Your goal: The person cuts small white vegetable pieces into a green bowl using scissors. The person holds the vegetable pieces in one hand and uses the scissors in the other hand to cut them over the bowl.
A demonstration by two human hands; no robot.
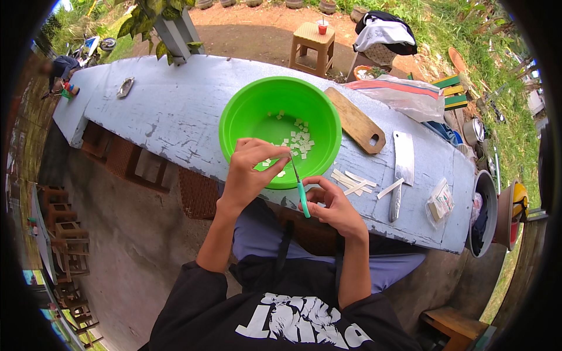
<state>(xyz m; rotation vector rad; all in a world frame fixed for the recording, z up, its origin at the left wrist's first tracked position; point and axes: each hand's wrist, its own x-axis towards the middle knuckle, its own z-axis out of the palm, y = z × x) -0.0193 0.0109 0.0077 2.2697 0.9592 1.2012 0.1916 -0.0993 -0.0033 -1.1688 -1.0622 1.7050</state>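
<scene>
Over the near rim of a green plastic basin (246, 101), my left hand (250, 171) pinches a thin pale strip, mostly hidden by the fingers. My right hand (331, 204) has its fingers in the handles of teal-handled scissors (303, 197), whose blades point up at the strip's end by my left fingertips. Many small white square pieces (300, 142) lie scattered on the basin's bottom. Right of the basin, several pale strips (353, 182) lie loosely on the table. One more strip (390, 188) lies across the handle of a metal cleaver (404, 158).
The worn, light-painted table (175, 109) holds a wooden cutting board (355, 120), a clear plastic bag with a pale block (439, 204) and a small metal tray (125, 87). A woven-pattern stool with a cup (322, 28) stands beyond. Buckets (483, 215) stand at right. Another person (63, 70) is far left.
</scene>
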